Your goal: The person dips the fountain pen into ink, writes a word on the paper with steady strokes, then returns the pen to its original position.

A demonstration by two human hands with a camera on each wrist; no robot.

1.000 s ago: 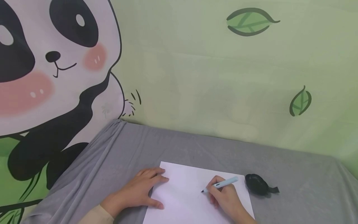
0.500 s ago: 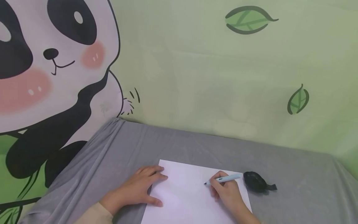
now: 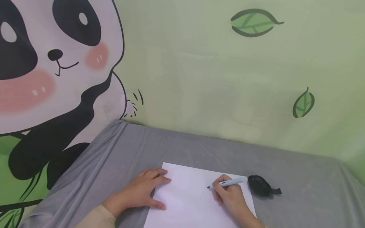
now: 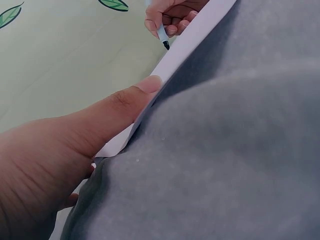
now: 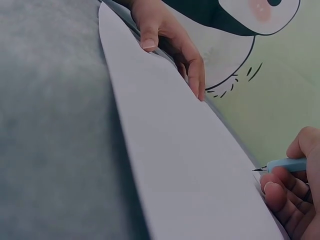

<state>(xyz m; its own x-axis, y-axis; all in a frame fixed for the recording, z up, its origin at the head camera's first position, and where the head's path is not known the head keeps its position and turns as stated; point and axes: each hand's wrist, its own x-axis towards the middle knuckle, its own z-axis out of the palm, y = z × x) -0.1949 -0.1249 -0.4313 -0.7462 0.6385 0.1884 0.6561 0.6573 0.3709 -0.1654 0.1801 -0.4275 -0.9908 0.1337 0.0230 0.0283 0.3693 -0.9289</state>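
A sheet of white paper [image 3: 182, 205] lies on the grey cloth. My left hand [image 3: 142, 190] rests at its left edge, fingers and thumb spread over the border. In the left wrist view the thumb [image 4: 120, 107] presses on the paper's edge. My right hand [image 3: 231, 196] pinches a slim light-blue pen [image 3: 233, 181] between thumb and fingers, its dark tip pointing left, right at the paper's surface. The right wrist view shows the pen [image 5: 287, 165] with a thin pointed dark nib. No clear marks show on the sheet.
Just beyond the paper's upper right corner lies a black oval object [image 3: 259, 186] with a short flat tail. Grey cloth [image 3: 185, 145] covers the table. Behind stands a green backdrop [image 3: 199, 79] printed with a panda [image 3: 65, 72] and leaves.
Over the first half second the right hand and pen moved slightly up and right over the paper; since then they have barely moved. The left hand has stayed at the paper's edge.
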